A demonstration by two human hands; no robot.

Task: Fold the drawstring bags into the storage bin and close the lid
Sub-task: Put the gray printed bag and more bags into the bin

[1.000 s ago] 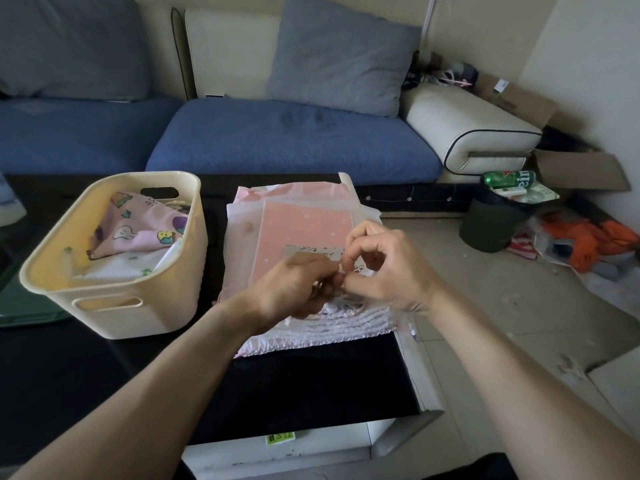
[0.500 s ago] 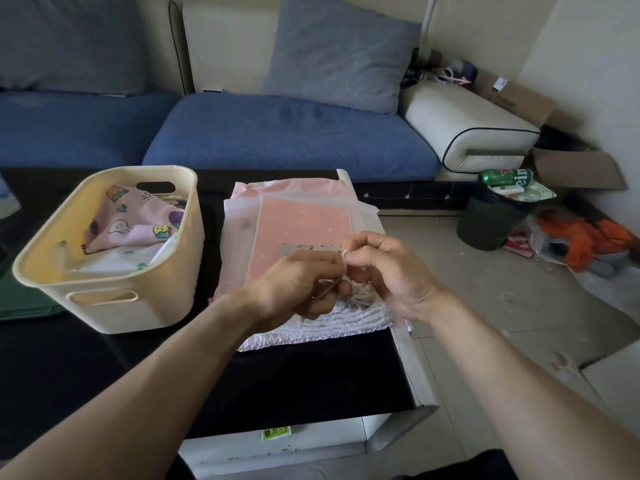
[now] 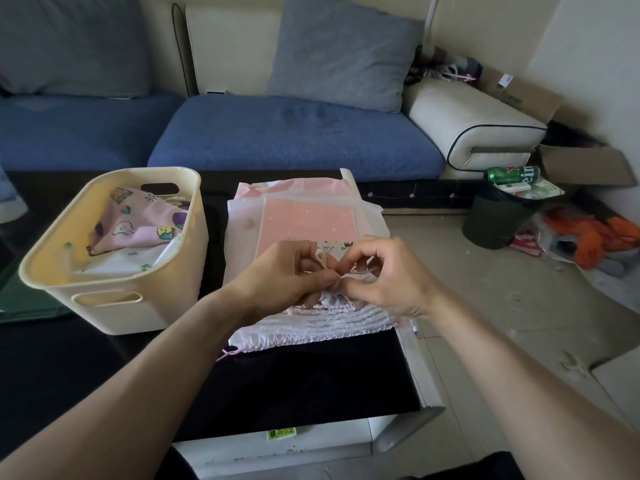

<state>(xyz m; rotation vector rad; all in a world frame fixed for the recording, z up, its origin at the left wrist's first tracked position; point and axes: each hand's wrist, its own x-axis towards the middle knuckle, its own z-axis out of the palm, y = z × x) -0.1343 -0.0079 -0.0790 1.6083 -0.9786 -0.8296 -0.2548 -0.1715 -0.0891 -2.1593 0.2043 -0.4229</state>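
Pink drawstring bags (image 3: 304, 223) lie half hidden beneath left hand (image 3: 287, 275) and right hand (image 3: 384, 275), both pinching a gathered edge.

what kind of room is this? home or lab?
Most likely a home living room: a blue sofa with a grey cushion stands behind a low black coffee table, and a bin and household clutter sit on the tiled floor.
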